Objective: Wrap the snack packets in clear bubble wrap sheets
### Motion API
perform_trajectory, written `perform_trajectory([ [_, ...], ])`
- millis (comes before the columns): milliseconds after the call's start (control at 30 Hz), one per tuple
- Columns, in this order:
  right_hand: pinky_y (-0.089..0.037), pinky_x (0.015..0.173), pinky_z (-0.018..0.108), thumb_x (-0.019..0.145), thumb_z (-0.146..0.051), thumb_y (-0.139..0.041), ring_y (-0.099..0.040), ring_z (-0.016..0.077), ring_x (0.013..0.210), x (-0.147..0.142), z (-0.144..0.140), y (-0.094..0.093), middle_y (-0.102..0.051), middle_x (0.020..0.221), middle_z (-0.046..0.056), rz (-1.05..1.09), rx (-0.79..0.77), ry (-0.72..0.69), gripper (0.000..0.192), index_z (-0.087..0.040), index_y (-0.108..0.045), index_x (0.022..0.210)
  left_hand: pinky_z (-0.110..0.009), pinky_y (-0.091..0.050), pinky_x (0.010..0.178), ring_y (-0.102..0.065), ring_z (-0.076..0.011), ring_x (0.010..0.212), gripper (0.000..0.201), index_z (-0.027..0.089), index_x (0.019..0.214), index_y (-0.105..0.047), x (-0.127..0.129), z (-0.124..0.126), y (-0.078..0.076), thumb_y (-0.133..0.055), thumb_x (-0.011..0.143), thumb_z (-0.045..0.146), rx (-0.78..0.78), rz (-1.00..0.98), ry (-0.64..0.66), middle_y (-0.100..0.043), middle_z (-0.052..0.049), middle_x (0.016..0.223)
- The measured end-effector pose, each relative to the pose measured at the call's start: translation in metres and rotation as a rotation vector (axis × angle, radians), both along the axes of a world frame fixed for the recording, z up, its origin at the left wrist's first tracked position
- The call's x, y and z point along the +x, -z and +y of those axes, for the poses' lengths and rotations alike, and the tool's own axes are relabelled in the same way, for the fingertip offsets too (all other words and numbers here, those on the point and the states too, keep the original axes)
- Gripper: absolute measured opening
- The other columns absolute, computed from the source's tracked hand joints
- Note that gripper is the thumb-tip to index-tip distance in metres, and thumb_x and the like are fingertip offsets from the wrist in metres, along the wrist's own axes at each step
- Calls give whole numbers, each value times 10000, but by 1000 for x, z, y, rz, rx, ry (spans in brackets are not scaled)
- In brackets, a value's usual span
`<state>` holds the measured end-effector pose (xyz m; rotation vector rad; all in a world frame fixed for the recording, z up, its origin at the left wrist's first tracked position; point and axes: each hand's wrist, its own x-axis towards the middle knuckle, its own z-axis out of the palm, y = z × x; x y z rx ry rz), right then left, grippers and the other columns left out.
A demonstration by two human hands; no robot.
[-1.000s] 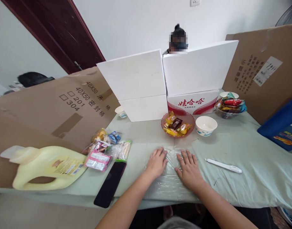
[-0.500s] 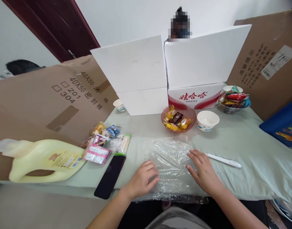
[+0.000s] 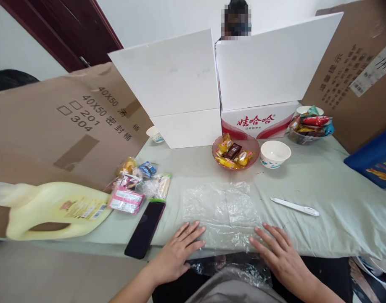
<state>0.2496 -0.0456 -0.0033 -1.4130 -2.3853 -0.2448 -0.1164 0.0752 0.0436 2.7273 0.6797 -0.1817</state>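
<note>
A clear plastic bag (image 3: 221, 206) lies spread on the green cloth in front of me, its lower end hanging over the table edge towards my lap. My left hand (image 3: 178, 250) rests flat at the bag's lower left, fingers spread. At its lower right lies my right hand (image 3: 279, 250), also with fingers stretched out. Neither hand holds anything. A white utility knife (image 3: 295, 206) is on the cloth beyond my right hand. To the left of my left hand is a black phone (image 3: 145, 229).
A pink bowl of wrapped snacks (image 3: 235, 152) and a white paper bowl (image 3: 275, 155) stand further back. Snack packets (image 3: 128, 200) and a yellow jug (image 3: 57, 210) lie left. White boxes (image 3: 259, 75) and brown cardboard (image 3: 54, 126) wall the table; a person's head shows behind.
Both hands have drawn back towards the table edge and spread outward. The plastic bag looks flatter, with its left side spread wider. My view has tilted slightly.
</note>
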Motion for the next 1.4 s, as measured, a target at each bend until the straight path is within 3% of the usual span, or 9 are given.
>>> perform_trajectory([
  [167,-395,1039,391,951,-173,-451,-560,193,1169,-13,11,-22,-690,1105,39,248,-182,-247,224,-230,-622,1084,-518,-237,1158,-195,-286,1449,553,226,1177,-570,7,0,-5,-510,686,-20,1,-138,6,-340,-51,1533],
  [333,-518,712,270,977,-243,-393,-655,149,788,7,10,-45,-695,884,29,479,-486,-22,219,-236,-604,1035,-376,-452,994,-560,-233,1165,102,191,814,-590,14,4,-24,-515,803,123,-356,-398,-214,-632,-93,1172],
  [467,-532,722,271,988,-329,-352,-672,161,829,12,14,-53,-701,941,21,569,-633,141,269,-266,-609,1037,-276,-520,714,-664,-147,724,136,183,802,-520,28,15,-37,-495,880,291,-719,-437,-458,-675,-49,894],
  [600,-535,815,315,980,-372,-339,-658,194,954,3,29,-50,-682,1052,61,665,-570,229,313,-245,-624,1003,-234,-465,580,-629,-117,550,175,197,843,-484,45,26,-40,-507,872,368,-791,-394,-644,-639,23,747],
  [767,-532,819,321,953,-403,-367,-665,193,938,-11,53,-38,-687,1041,66,787,-512,309,311,-227,-618,1007,-210,-372,432,-563,-87,405,193,212,812,-410,53,32,-37,-481,839,389,-833,-278,-792,-678,3,883],
  [900,-532,734,323,940,-390,-343,-685,191,760,-19,76,-28,-710,859,44,841,-503,427,335,-209,-604,1047,-227,-388,438,-524,-90,388,207,214,803,-424,54,40,-35,-434,869,409,-725,-268,-811,-681,9,849],
  [1133,-490,668,325,908,-258,-344,-698,233,761,-30,101,-20,-733,896,98,497,-349,636,342,-161,-586,1129,-264,-388,650,-643,-200,739,132,197,803,-539,64,49,-19,-499,898,279,16,-39,-972,-667,-29,753],
  [1267,-459,582,328,940,-293,-334,-697,255,715,-34,100,-17,-730,922,124,286,-298,690,392,-140,-525,1247,-272,-392,676,-652,-208,764,111,206,982,-562,66,42,-6,-553,886,261,44,-59,-1007,-689,-32,809],
  [1400,-476,654,330,939,-274,-331,-694,253,813,-32,97,-16,-724,962,122,227,-182,646,366,-146,-538,1212,-257,-409,686,-642,-182,736,212,217,1053,-561,60,39,-1,-599,844,208,-33,-202,-1051,-673,0,764],
])
